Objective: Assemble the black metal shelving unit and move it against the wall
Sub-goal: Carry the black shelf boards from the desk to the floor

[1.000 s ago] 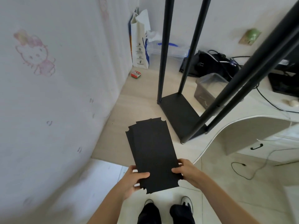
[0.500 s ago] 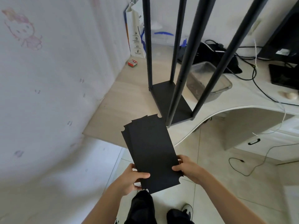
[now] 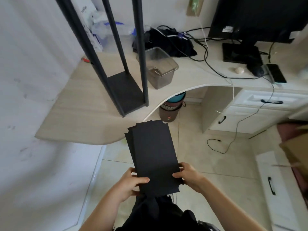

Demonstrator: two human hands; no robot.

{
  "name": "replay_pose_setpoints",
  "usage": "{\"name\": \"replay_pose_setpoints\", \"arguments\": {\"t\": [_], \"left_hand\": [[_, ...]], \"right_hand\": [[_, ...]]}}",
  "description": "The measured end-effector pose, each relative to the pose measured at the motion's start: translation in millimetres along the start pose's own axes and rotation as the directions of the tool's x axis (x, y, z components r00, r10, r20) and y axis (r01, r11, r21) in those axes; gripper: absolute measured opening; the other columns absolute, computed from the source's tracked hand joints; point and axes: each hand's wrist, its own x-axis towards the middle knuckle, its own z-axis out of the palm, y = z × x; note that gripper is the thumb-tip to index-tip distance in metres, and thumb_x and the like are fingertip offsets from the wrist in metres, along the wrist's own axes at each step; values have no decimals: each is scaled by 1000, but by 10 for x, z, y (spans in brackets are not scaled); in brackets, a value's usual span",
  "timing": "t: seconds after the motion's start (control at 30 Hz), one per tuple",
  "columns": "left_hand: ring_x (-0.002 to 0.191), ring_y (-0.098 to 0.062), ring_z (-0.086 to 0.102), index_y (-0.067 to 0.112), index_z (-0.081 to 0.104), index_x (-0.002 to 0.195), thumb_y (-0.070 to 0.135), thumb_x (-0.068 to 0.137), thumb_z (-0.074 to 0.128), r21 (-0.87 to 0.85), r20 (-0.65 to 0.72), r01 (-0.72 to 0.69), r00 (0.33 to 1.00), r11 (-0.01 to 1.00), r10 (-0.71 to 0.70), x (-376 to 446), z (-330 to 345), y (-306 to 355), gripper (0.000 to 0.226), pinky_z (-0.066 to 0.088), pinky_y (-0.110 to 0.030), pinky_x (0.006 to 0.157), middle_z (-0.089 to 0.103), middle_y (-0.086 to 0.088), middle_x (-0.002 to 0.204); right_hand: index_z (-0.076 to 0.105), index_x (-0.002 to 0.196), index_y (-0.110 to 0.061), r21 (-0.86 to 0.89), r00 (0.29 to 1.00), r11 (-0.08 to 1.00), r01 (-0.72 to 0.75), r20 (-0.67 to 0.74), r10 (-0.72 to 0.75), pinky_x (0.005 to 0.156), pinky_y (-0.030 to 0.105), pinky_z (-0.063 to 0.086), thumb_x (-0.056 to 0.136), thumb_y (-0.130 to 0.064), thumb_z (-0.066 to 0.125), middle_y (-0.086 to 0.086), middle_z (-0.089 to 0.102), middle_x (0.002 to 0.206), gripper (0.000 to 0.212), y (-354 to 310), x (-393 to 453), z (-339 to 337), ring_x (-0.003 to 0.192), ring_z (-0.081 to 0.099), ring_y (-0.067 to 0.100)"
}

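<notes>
Shelving posts (image 3: 93,52) cut off above, monitor (image 3: 260,17) too

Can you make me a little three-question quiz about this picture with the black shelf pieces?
1. True or false: both hands hold the stack of black panels.
2. Where does the shelving frame stand? A) on the floor B) on the desk C) in a drawer
3. Fill in: beside the frame sits a clear plastic ____.

Key
1. True: the left hand and the right hand grip its near end.
2. B
3. container
</notes>
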Motion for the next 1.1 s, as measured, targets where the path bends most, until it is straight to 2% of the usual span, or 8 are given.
{"name": "replay_pose_setpoints", "arguments": {"t": [0.13, 0.27, 0.33, 0.53, 0.67, 0.87, 0.97, 1.1], "left_hand": [[103, -31, 70, 13, 48, 119, 3, 78, 84, 125, 81, -19, 997, 992, 9, 111, 405, 224, 56, 60, -43, 70, 65, -16, 117], [105, -32, 68, 13, 49, 119, 4, 79, 83, 273, 178, -51, 984, 961, 2, 297, 853, 484, 54, 60, -43, 71, 64, -15, 119], [104, -31, 68, 15, 49, 118, 3, 80, 82, 340, 223, -79, 975, 937, 1, 396, 1095, 593, 52, 59, -41, 68, 64, -14, 119], [101, -23, 69, 20, 52, 119, 7, 83, 80, 522, 343, -168, 939, 836, -25, 669, 1812, 789, 48, 60, -39, 73, 66, -4, 117], [98, -22, 71, 21, 51, 128, 8, 83, 80, 602, 419, -222, 905, 767, -67, 828, 2267, 749, 55, 60, -36, 72, 69, -2, 114], [99, -18, 70, 19, 48, 141, 6, 85, 79, 662, 487, -262, 862, 702, -138, 781, 3009, 295, 66, 58, -30, 68, 68, 2, 116], [96, -17, 73, 19, 50, 144, 5, 84, 78, 685, 501, -263, 847, 680, -178, 691, 3378, -76, 67, 60, -32, 71, 71, 3, 116], [107, -24, 70, 20, 51, 145, 5, 84, 78, 723, 469, -212, 850, 657, -241, 630, 3838, -628, 68, 58, -46, 93, 71, 1, 122]], "right_hand": [[42, 138, -7, 131, 996, 991, 37, -88, -25, 68, 28, 56, 90, 6, 60, 16, 63, 114, 53, 258, -135, -378, 98, 67, 27], [28, 137, -41, 220, 972, 967, 126, -224, -75, 67, 30, 57, 88, 5, 61, 23, 63, 109, 76, 440, -337, -694, 91, 70, 30], [28, 135, -49, 259, 953, 952, 165, -289, -87, 65, 29, 57, 87, 4, 59, 22, 63, 107, 78, 533, -426, -812, 87, 72, 27], [26, 140, -49, 415, 884, 882, 224, -468, -4, 70, 32, 58, 91, 0, 58, 26, 62, 109, 77, 862, -613, -1040, 97, 66, 36], [30, 136, -52, 513, 824, 800, 309, -565, 44, 67, 22, 54, 92, 2, 56, 22, 66, 104, 75, 1151, -759, -1130, 84, 69, 20], [29, 137, -49, 590, 748, 726, 353, -644, 160, 81, 44, 57, 92, 3, 55, 26, 65, 95, 74, 1799, -1087, -1289, 80, 64, 26], [27, 141, -45, 626, 725, 695, 355, -654, 218, 70, 33, 55, 91, 3, 56, 19, 62, 84, 75, 2263, -1270, -1388, 72, 60, 21], [24, 145, -41, 658, 713, 667, 349, -648, 267, 58, 27, 49, 91, 1, 57, 13, 57, 76, 76, 2903, -1468, -1551, 61, 54, 16]]}}
